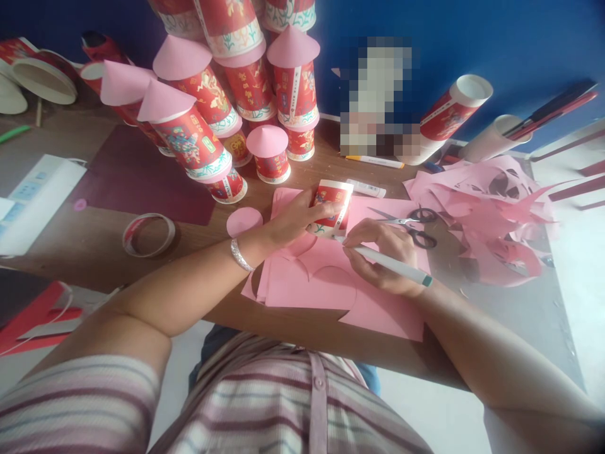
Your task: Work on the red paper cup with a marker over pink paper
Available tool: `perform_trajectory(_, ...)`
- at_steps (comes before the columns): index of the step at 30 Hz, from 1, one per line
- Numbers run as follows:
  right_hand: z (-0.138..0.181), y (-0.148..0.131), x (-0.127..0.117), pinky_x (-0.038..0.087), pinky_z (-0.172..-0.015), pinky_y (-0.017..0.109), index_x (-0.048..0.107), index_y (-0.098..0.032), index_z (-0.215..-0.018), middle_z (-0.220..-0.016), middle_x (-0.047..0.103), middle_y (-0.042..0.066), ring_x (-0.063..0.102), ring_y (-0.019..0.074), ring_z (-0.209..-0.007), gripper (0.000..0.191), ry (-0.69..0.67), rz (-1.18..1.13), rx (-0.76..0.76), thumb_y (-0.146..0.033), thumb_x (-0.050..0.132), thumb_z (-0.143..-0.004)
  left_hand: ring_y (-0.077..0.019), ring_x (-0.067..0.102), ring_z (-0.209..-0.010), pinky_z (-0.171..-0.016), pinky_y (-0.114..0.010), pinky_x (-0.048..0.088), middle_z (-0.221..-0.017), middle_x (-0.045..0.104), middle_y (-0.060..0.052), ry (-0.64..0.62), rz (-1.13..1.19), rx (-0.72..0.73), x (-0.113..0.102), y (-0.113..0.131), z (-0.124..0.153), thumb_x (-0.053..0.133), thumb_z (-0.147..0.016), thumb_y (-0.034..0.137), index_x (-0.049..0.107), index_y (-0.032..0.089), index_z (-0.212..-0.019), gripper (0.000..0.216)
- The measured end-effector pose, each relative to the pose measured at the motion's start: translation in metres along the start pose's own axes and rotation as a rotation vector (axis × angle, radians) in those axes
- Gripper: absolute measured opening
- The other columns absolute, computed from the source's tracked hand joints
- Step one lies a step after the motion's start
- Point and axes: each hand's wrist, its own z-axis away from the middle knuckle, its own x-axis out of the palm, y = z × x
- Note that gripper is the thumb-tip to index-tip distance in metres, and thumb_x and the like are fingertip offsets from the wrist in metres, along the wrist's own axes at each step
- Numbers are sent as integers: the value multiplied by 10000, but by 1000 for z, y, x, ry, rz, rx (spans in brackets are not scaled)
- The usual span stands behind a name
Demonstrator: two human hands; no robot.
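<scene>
My left hand (295, 217) is wrapped round a red-and-white paper cup (333, 205) that stands upside down on pink paper sheets (321, 284). My right hand (380, 252) pinches a white pen (394, 265) with a green cap end, its tip at the cup's rim on the paper. Curved cut-outs show in the pink sheets. A pink paper circle (244, 221) lies just left of my left wrist, which wears a silver bracelet.
Scissors (416, 226) lie right of the cup. Pink paper scraps (496, 214) pile at the right. A stack of red cups with pink cone tops (227, 94) stands behind. A tape ring (149, 234) and a white box (38, 202) lie left.
</scene>
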Motion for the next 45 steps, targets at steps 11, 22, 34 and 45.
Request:
perform_trajectory(11, -3, 0, 0, 676, -594, 390, 665, -336, -1095, -906, 828, 1, 795, 224, -697, 285, -19, -31, -33, -66, 711, -1015, -137, 663, -765, -709, -293, 529, -873, 708, 26, -66, 173, -72, 2, 4, 1, 928, -897, 422, 656, 223, -1000, 352)
perform_trajectory(22, -4, 4, 0, 608, -647, 289, 685, -263, -1062, -899, 814, 7, 756, 167, -713, 201, -38, -53, -51, -70, 718, -1015, -151, 689, -865, -763, -282, 569, -942, 702, 10, -28, 157, -67, 3, 3, 0, 919, -872, 399, 614, 219, -1015, 382)
perform_trajectory(34, -2, 4, 2, 566, -611, 288, 658, -271, -1057, -862, 781, -15, 722, 156, -673, 205, -7, -8, -50, -74, 695, -1014, -142, 696, -846, -749, -271, 562, -925, 697, 19, -34, 154, -77, 1, 2, 0, 919, -886, 417, 613, 221, -1002, 382)
perform_trajectory(45, -2, 7, -2, 572, -620, 291, 676, -276, -1080, -875, 773, -23, 732, 161, -694, 272, -6, -2, -45, -24, 703, -979, -132, 661, -799, -724, -272, 531, -881, 699, 8, -57, 127, -72, 1, 5, 0, 912, -901, 437, 647, 203, -945, 356)
